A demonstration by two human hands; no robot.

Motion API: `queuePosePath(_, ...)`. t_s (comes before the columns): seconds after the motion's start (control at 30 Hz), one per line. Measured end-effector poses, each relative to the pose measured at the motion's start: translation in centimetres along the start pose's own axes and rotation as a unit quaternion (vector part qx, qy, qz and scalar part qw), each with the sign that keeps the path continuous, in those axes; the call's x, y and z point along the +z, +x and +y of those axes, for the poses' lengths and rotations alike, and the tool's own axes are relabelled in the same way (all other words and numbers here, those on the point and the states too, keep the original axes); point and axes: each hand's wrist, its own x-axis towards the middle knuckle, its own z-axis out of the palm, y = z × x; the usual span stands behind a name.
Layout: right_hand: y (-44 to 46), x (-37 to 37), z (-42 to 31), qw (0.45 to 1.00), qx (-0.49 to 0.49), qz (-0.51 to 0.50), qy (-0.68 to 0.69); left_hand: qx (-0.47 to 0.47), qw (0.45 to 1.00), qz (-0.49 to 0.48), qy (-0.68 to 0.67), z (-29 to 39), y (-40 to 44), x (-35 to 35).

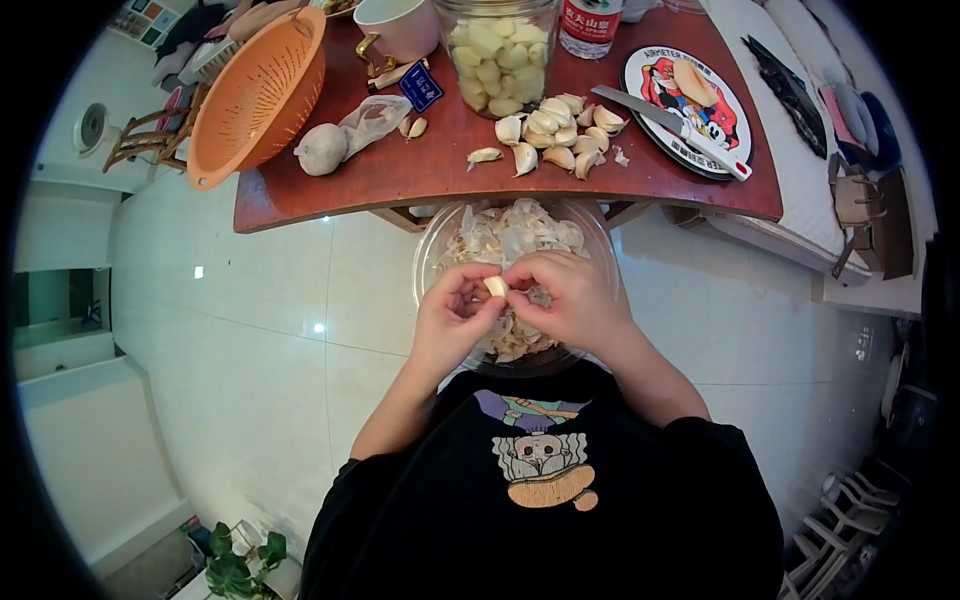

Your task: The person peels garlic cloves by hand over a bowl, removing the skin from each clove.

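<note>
A pale garlic clove (495,287) is pinched between the thumb and fingers of my left hand (452,315). My right hand (568,302) is closed too, its thumb and forefinger pressed together at the clove's right side. Whether a strip of skin is in that pinch is too small to make out. Below both hands is a clear round bowl (424,250) heaped with papery garlic skins (520,232). Unpeeled cloves (550,130) lie in a pile near the table's front edge, and a glass jar (497,62) of peeled cloves stands behind them.
On the red-brown table (400,190) are an orange colander (255,105), a whole garlic bulb (322,150), a white mug (400,28), a blue tag (421,87) and a water bottle (588,28). A knife (670,128) rests across a cartoon plate (735,105) at the right.
</note>
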Motion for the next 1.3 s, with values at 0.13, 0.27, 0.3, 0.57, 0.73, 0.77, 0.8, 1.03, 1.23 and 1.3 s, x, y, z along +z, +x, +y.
queuePosePath(0.13,0.0,-0.1,0.8,1.000,0.000,-0.016,-0.010,-0.009,1.000,-0.016,-0.010,-0.1,-0.1,0.1)
queuePosePath(0.27,0.2,-0.1,-0.1,1.000,-0.009,-0.007,0.007,-0.031,0.997,-0.002,-0.064,-0.3,0.0,-0.3)
queuePosePath(0.3,0.2,0.0,-0.2,1.000,-0.018,0.001,0.011,-0.030,0.998,-0.002,-0.064,-0.3,0.0,-0.4)
queuePosePath(0.57,0.0,0.4,1.0,0.998,0.037,0.013,0.040,-0.020,0.996,-0.030,-0.087,0.2,0.1,-0.7)
queuePosePath(0.73,-0.2,-0.4,0.8,1.000,0.024,-0.001,-0.015,0.006,0.996,-0.007,-0.084,0.3,0.1,-0.9)
queuePosePath(0.77,-0.1,-0.3,0.5,1.000,0.023,0.008,-0.013,0.011,0.996,-0.005,-0.092,0.3,0.1,-0.8)
queuePosePath(0.8,0.0,-0.2,0.2,1.000,0.023,0.016,-0.010,0.017,0.995,-0.003,-0.101,0.3,0.1,-0.7)
queuePosePath(1.03,0.4,-0.3,-0.8,0.998,0.008,0.005,0.064,0.042,0.993,-0.023,-0.110,0.6,0.2,-0.5)
queuePosePath(1.23,0.0,-0.2,-0.2,0.996,-0.005,0.012,0.090,0.027,0.995,-0.043,-0.087,0.8,0.0,-0.5)
queuePosePath(1.3,0.0,0.0,-0.1,0.995,0.004,0.025,0.098,0.025,0.995,-0.045,-0.082,0.5,0.0,-0.5)
